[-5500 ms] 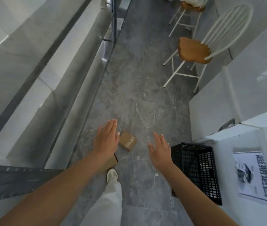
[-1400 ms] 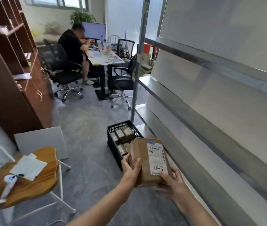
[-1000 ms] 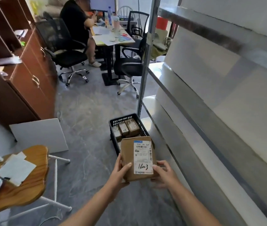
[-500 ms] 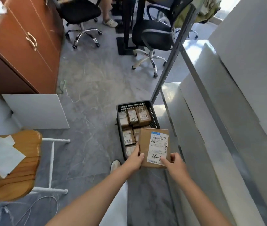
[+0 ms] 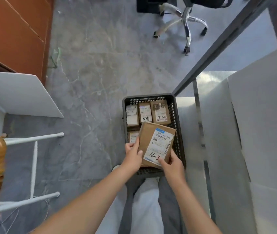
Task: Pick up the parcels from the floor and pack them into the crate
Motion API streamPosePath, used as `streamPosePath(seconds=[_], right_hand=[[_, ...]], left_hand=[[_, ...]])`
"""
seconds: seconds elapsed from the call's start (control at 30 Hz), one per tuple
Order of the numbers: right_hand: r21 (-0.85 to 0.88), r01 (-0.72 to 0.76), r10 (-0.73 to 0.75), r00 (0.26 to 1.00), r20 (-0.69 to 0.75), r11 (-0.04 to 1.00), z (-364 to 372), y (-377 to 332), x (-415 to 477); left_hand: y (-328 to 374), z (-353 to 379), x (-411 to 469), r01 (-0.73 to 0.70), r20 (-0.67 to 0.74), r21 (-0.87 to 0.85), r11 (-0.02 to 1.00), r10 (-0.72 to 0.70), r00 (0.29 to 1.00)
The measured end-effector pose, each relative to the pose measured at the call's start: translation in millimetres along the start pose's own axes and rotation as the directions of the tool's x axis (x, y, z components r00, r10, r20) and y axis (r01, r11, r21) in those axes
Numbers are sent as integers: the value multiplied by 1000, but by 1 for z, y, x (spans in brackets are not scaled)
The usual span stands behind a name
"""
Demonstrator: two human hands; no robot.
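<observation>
Item 1: brown parcel (image 5: 157, 144), white label with handwritten marking facing up. We record it held tilted over the near half of the black crate (image 5: 148, 97), which stands on the grey floor (image 5: 100, 73) beside a metal shelf upright (image 5: 218, 48).

Left hand (image 5: 132, 156): grips the parcel's left edge, thumb on its top face.

Right hand (image 5: 172, 163): pinches the near right corner, thumb on the label, fingers out of sight behind.

Item 2: smaller labelled parcels (image 5: 159, 112) lying flat in the crate. We count three in a row at the far end, and others are partly hidden under the held one.

Also noted: white chair legs (image 5: 33, 166) at left, office chair base (image 5: 183, 22) beyond.
</observation>
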State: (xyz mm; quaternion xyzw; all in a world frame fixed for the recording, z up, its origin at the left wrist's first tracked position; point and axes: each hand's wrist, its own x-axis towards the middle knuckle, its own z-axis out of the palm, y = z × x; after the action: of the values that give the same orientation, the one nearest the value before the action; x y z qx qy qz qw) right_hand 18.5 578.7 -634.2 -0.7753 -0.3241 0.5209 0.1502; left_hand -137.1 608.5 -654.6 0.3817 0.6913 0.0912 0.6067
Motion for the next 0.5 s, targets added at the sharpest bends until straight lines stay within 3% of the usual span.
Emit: streamPosePath(seconds=[0.23, 0.37, 0.5], right_hand=[[-24, -27, 30, 993, 115, 999, 35, 54, 126], [-189, -66, 98, 981, 165, 980, 58, 93, 188], [-206, -6, 50, 977, 209, 978, 89, 105, 223]], left_hand=[[-64, 44, 121, 99, -113, 34, 994, -95, 989], [-101, 72, 159, 173, -129, 82, 982, -162, 978], [-125, 81, 184, 177, -198, -2, 984, -173, 965]])
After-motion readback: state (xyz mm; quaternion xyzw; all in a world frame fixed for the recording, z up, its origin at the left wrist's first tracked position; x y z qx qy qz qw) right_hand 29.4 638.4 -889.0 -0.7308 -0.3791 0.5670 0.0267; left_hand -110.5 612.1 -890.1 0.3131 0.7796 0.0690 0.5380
